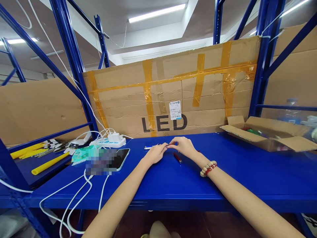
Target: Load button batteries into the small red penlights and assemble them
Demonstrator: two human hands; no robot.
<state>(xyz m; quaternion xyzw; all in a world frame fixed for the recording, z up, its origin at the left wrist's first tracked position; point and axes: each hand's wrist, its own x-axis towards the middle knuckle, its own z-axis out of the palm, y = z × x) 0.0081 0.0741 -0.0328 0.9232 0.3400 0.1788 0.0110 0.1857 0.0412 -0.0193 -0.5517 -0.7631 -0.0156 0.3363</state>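
My left hand [156, 154] rests low over the blue shelf with its fingers closed. My right hand [183, 146] arches beside it, thumb and fingers pinched together at the left fingertips. Between the two sets of fingertips shows a small dark, thin piece [166, 146], too small to name. Just left of my left hand lies a blue-and-white pen [149, 147], partly covered by that hand. A dark red pen [177, 158] lies on the shelf below my right hand. Another small red end peeks out behind my right wrist, mostly hidden.
On the left, a phone [123, 158] lies by a green packet [80, 154], white cables and a white power strip [116, 142]. An open cardboard box [262, 132] stands at the right. A taped cardboard panel [119, 109] closes the back, between blue posts.
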